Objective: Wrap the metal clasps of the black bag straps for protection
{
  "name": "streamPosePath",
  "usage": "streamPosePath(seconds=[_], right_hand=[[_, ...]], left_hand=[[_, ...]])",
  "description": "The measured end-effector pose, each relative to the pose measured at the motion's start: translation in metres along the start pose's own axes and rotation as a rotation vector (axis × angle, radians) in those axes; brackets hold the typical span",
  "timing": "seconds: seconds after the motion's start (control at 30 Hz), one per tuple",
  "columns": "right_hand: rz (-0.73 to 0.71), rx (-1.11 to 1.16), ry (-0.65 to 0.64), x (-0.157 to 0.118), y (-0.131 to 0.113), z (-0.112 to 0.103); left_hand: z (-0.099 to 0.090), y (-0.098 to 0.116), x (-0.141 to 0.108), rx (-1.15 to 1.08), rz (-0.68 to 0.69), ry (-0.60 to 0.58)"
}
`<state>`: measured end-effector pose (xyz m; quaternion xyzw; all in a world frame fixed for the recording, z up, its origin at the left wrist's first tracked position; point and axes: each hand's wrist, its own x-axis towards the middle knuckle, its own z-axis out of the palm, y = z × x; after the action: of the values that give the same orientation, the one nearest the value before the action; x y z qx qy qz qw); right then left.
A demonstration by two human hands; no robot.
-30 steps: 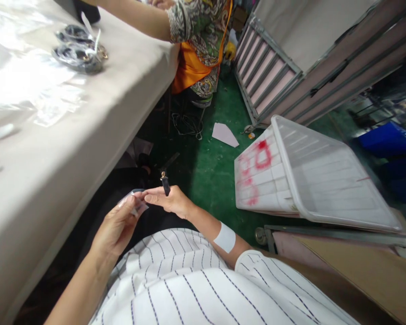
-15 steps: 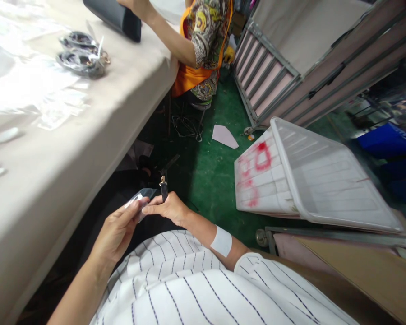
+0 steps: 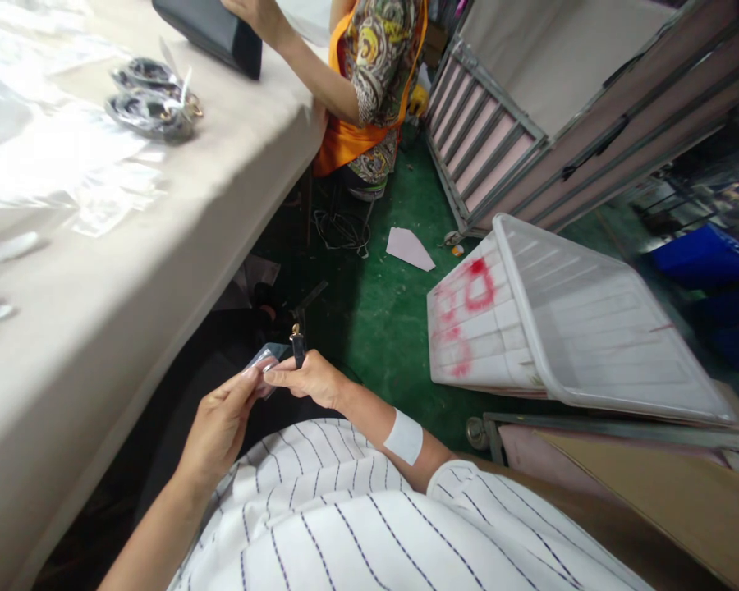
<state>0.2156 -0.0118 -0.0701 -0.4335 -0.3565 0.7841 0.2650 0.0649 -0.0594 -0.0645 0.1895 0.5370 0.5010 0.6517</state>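
Low over my lap, my left hand (image 3: 217, 427) pinches a small clear plastic bag (image 3: 267, 359) between thumb and fingers. My right hand (image 3: 313, 379) meets it from the right, its thumb and fingertips at the bag's edge. A black strap end with a gold-coloured clasp (image 3: 296, 336) sticks up out of my right hand. The rest of the strap is hidden by the fingers. What lies inside the bag is too small to tell.
A cloth-covered table (image 3: 222, 185) on the left bears wrapped dark straps (image 3: 151, 115) and plastic bags. Beyond it, a person in an orange apron (image 3: 357, 139) holds a black bag (image 3: 213, 33). A white crate (image 3: 480, 328) stands on the right, near metal-framed carts.
My left hand has shifted slightly right, and the plastic bag is turned a little between my fingers. The person's arm and the black bag have moved slightly right.
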Motion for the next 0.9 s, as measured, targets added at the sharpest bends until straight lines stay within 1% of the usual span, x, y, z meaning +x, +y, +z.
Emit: streamPosePath(seconds=[0.13,0.33,0.43,0.57,0.73,0.8,0.9], right_hand=[[-0.023,-0.056,0.000,0.000,0.001,-0.001],[-0.015,-0.086,0.061,-0.003,0.001,0.003],[-0.036,-0.088,0.065,-0.006,-0.003,0.006],[-0.041,-0.074,0.016,-0.007,-0.006,0.008],[-0.053,-0.025,0.062,-0.002,0.000,0.009],[-0.049,-0.016,0.036,-0.002,0.001,0.010],[-0.047,-0.034,-0.023,-0.005,0.000,0.010]], left_hand=[[-0.002,0.002,-0.002,-0.027,-0.012,-0.058],[-0.002,0.002,-0.001,-0.037,-0.055,-0.098],[-0.003,-0.001,0.001,-0.053,-0.067,-0.082],[-0.003,-0.005,0.002,-0.059,-0.072,-0.057],[-0.002,-0.005,0.004,-0.053,-0.069,0.002],[-0.001,-0.004,0.004,-0.052,-0.069,0.018],[0.001,-0.003,0.004,-0.053,-0.078,0.000]])
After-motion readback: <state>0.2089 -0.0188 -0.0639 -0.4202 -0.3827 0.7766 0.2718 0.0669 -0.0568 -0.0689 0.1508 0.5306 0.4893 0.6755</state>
